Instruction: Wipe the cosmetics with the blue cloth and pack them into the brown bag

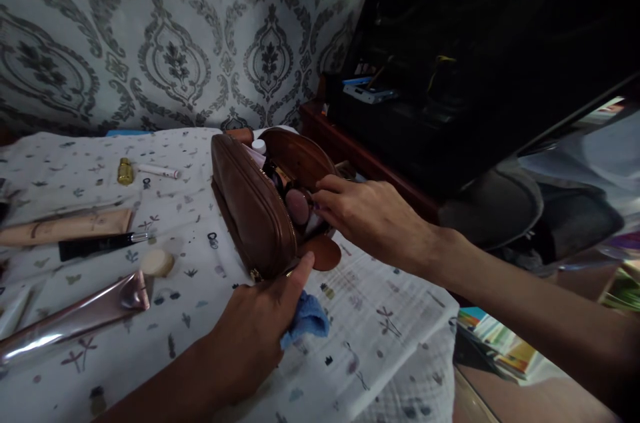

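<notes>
A brown makeup bag (253, 206) lies unzipped on the cloth-covered surface, its mouth facing right. Inside are a white-capped item (259, 146), a round pinkish item (297, 206) and other small things partly hidden. My right hand (363, 213) reaches into the mouth from the right, fingers pinched beside the pinkish item; what they grip is hidden. At the near end, my left hand (255, 326) holds the bag, one digit stretched over a round brown leather tab (324, 254). A bunched blue cloth (310, 318) shows next to that hand; whether it is touched I cannot tell.
On the patterned white cloth (350, 370) at left lie a shiny pink tube (85, 313), a beige tube (75, 226), a black pen-like tube (97, 245), a cream sponge (157, 262), a small gold bottle (125, 171) and a white stick (159, 171). A large black screen (480, 63) stands at right.
</notes>
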Tool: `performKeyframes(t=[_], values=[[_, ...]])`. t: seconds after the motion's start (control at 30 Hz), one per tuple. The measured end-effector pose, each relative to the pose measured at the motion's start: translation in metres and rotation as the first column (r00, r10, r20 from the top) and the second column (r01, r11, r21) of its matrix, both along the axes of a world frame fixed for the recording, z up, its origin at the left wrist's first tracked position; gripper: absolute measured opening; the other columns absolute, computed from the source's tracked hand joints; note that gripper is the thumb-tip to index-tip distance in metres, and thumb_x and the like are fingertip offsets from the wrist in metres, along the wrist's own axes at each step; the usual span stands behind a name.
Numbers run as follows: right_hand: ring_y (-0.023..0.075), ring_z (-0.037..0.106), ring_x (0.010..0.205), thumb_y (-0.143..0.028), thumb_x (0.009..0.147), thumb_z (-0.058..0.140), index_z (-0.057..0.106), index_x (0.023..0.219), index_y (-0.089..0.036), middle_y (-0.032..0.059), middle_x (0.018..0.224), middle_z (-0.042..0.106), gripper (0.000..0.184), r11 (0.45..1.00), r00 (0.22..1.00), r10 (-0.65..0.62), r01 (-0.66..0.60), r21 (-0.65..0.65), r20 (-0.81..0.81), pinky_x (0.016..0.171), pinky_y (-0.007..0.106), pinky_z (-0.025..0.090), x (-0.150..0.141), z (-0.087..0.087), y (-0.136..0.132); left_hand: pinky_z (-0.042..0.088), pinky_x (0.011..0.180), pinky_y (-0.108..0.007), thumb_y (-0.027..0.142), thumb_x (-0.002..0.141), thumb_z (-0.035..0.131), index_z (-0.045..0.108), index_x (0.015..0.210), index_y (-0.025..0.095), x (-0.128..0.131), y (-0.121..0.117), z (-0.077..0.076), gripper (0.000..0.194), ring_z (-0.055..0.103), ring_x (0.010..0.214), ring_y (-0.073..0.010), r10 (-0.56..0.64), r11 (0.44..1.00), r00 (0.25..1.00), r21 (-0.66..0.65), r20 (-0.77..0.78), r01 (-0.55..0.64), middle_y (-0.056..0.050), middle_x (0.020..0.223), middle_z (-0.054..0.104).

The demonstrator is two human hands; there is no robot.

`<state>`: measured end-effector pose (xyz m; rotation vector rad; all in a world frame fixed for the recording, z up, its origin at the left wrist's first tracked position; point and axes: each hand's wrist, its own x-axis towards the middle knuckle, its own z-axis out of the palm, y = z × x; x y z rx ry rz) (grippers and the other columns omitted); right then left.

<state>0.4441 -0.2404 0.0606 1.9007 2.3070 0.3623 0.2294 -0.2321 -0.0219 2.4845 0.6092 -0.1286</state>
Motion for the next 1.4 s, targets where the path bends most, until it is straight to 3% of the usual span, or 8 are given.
performKeyframes(t=[0.27,0.43,0.6,0.7,0.8,0.97,1.2,1.4], values=[[0.0167,0.068,0.076,-0.013,0.093,0.056,0.072,0.106,-0.021,0.0072,0.114,0.070,0.022,0.992,0.988,0.118,-0.114,0.053,-0.103,0.053,0.025,0.040,0.005,-0.002,-0.004,0.056,0.085,-0.041,0.003,0.068,0.050,0.000,0.157,0.027,-0.002,0.001,-0.004,0.106,0.067,0.103,-0.0249,0.004,1.000,0.997,0.007,0.076,-0.005,-0.008,0.123,0.068],[0.0185,0.070,0.079,-0.013,0.093,0.055,0.071,0.108,-0.021,0.0090,0.117,0.070,0.023,0.992,0.983,0.122,-0.115,0.060,-0.135,0.056,0.026,0.046,0.005,-0.002,-0.005,0.056,0.086,-0.046,0.004,0.070,0.052,0.001,0.158,0.026,0.000,0.001,0.000,0.103,0.066,0.108,-0.0290,0.016,1.000,1.000,-0.010,0.003,-0.016,-0.010,0.129,0.066],[0.0192,0.070,0.083,-0.018,0.097,0.050,0.073,0.099,-0.020,0.0097,0.120,0.069,0.023,0.967,0.935,0.195,-0.134,0.215,-0.298,0.062,0.028,0.050,0.007,-0.006,-0.011,0.056,0.081,-0.039,0.012,0.078,0.054,-0.001,0.158,0.026,-0.001,0.001,-0.002,0.098,0.067,0.100,-0.0258,0.012,1.000,1.000,0.008,0.020,-0.012,-0.009,0.120,0.069],[0.0161,0.064,0.069,-0.031,0.101,0.048,0.068,0.080,-0.021,0.0067,0.088,0.071,0.031,0.934,0.855,0.218,-0.042,0.355,-0.471,0.058,0.028,0.048,0.005,-0.011,-0.022,0.055,0.079,-0.038,0.023,0.086,0.051,0.000,0.158,0.024,-0.003,0.001,-0.004,0.088,0.068,0.091,-0.0246,-0.006,1.000,0.996,0.003,0.089,0.006,-0.009,0.111,0.071],[0.0137,0.049,0.051,-0.040,0.099,0.051,0.052,0.059,-0.023,0.0010,0.056,0.053,0.043,0.869,0.755,0.189,0.170,0.465,-0.628,0.051,0.029,0.041,0.003,-0.019,-0.033,0.055,0.080,-0.041,0.034,0.091,0.046,0.001,0.158,0.021,-0.003,0.001,-0.006,0.082,0.068,0.089,-0.0253,-0.015,1.000,0.989,0.001,0.144,0.015,-0.011,0.110,0.071],[0.0121,0.047,0.050,-0.048,0.092,0.062,0.050,0.062,-0.021,-0.0017,0.055,0.050,0.042,0.796,0.520,0.101,0.469,0.383,-0.848,0.048,0.026,0.039,0.011,-0.046,-0.038,0.056,0.081,-0.043,0.030,0.091,0.043,0.003,0.158,0.021,-0.002,0.001,-0.003,0.079,0.068,0.086,-0.0249,0.001,1.000,0.993,-0.005,0.119,0.000,-0.008,0.103,0.071],[0.0144,0.058,0.067,-0.050,0.080,0.074,0.056,0.094,-0.021,0.0003,0.082,0.060,0.037,0.737,0.401,0.128,0.574,0.357,-0.907,0.055,0.026,0.048,0.013,-0.069,-0.031,0.056,0.088,-0.044,0.018,0.085,0.047,0.001,0.159,0.024,-0.004,0.000,-0.005,0.087,0.068,0.104,-0.0259,0.017,0.999,0.985,-0.030,0.169,-0.012,-0.011,0.126,0.068],[0.0097,0.047,0.052,-0.029,0.090,0.065,0.054,0.071,-0.021,-0.0048,0.060,0.052,0.023,0.717,0.379,0.300,0.515,0.469,-0.875,0.052,0.023,0.042,0.000,-0.071,-0.037,0.058,0.087,-0.043,0.007,0.079,0.045,-0.010,0.158,0.029,-0.007,0.001,-0.011,0.098,0.068,0.109,-0.0264,-0.013,0.999,0.977,0.036,0.211,0.006,-0.011,0.140,0.061]])
